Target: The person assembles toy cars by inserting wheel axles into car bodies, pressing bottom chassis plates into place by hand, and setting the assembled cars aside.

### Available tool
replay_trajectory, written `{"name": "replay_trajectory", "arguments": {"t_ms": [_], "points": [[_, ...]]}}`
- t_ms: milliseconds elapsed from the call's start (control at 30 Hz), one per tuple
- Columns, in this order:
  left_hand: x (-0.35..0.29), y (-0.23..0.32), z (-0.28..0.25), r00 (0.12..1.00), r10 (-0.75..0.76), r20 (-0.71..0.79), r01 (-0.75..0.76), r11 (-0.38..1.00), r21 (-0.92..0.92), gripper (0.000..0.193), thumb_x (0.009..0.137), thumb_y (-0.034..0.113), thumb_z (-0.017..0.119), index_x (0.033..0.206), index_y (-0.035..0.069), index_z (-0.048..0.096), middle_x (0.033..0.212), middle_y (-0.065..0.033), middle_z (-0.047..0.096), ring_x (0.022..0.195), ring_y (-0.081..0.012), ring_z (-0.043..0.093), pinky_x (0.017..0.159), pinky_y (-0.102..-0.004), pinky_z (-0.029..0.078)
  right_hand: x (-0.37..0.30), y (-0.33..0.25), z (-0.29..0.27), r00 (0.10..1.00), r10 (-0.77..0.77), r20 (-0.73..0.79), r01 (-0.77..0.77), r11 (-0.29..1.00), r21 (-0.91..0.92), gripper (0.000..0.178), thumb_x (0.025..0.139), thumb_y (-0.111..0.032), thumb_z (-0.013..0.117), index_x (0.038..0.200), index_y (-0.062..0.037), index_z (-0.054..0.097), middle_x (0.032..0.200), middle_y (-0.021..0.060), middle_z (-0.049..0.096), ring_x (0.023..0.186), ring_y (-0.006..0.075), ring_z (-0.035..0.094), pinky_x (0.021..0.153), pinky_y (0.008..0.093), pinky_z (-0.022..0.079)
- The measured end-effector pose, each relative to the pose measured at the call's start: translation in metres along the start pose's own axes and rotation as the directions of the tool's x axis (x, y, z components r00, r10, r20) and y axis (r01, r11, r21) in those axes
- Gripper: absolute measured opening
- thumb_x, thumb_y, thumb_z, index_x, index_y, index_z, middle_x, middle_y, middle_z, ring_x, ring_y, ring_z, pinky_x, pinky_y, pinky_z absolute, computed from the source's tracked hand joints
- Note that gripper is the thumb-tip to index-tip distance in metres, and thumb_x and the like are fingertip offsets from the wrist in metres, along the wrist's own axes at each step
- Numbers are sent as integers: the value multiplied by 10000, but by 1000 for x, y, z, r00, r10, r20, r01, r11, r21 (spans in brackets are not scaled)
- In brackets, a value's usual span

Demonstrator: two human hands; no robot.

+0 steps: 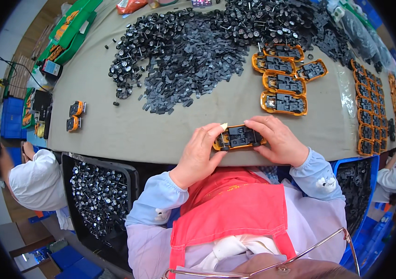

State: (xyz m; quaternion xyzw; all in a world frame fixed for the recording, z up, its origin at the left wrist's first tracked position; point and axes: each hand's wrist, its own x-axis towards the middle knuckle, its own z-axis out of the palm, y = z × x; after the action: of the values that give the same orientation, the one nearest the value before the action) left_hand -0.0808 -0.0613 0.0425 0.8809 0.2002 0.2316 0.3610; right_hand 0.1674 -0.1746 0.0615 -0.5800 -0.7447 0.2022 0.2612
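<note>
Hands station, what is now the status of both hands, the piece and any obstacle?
Left hand and right hand: holding opposite ends of orange-and-black toy car. Car's black underside up. Nearest loose car body beyond right hand, not touching.

Ends of the toy car body (239, 136) partly covered by left hand (199, 151) and right hand (279, 140), its down-turned face out of sight; single flat pieces in the grey heap (188, 67) too small to make out; red bag (130, 5) cut off by top edge.
</note>
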Motion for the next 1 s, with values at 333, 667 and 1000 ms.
{"name": "replay_trajectory", "arguments": {"t_ms": [333,667,1000], "points": [[4,-9,-14,997,37,72,-43,995,86,568,739,30,799,1252,63,557,1289,-170,570,1118,-358,584,903,-414,516,2,-3,0,1000,-1,-15,1,1000,-16,765,709,-69,746,1427,-110,486,1300,121,548,1134,325,536,955,440,436],[18,-27,-35,771,444,457,-603,741,295,278,735,85,705,991,-11,656,1105,-128,632,1006,-300,624,837,-382,556,2,-4,-3,999,-2,38,4,999,-53,794,669,-63,772,1413,-82,494,1279,137,556,1125,340,537,961,443,433],[9,-24,-17,968,162,190,-186,976,116,859,709,215,865,1430,61,424,1318,-207,535,1183,-406,539,1017,-480,432,4,-6,-3,998,-52,-42,50,998,-32,689,683,-80,704,1351,-84,538,1224,150,591,1047,358,591,901,451,478]]}}
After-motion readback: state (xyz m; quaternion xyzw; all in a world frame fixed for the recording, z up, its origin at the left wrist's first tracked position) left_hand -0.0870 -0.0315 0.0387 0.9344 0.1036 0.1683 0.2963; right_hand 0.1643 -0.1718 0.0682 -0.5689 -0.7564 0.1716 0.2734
